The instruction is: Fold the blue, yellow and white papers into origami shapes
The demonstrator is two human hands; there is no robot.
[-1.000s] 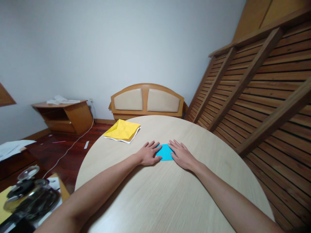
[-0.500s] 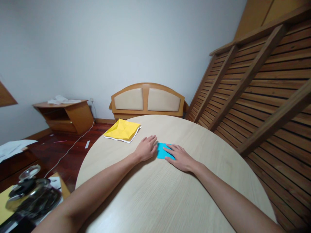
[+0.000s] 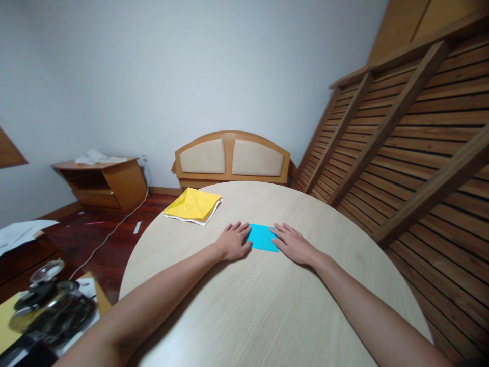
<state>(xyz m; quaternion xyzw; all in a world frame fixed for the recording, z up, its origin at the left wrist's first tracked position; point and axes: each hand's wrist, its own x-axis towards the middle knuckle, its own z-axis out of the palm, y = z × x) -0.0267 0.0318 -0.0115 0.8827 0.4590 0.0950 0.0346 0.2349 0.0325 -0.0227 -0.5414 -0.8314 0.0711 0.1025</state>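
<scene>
A flat blue sheet of paper (image 3: 263, 237) lies on the pale round table (image 3: 244, 306). At its left edge rests my left hand (image 3: 233, 241), palm down, fingers stretched out and touching the paper's side. My right hand (image 3: 293, 243) lies flat with fingers spread, their tips on the paper's right edge. Neither hand is closed around anything. Farther back on the left of the table sits a creased yellow paper (image 3: 194, 204) with white sheets showing beneath it.
A slatted wooden frame (image 3: 412, 142) leans along the right side. Behind the table stands a padded headboard (image 3: 231, 155). To the left are a wooden cabinet (image 3: 122, 183) with papers on top, a white cable (image 3: 114, 229) on the floor and a glass pot (image 3: 57, 311).
My right hand has slid right, from lying over the blue paper to its right edge, uncovering more of it. My left hand has shifted slightly left and nearer.
</scene>
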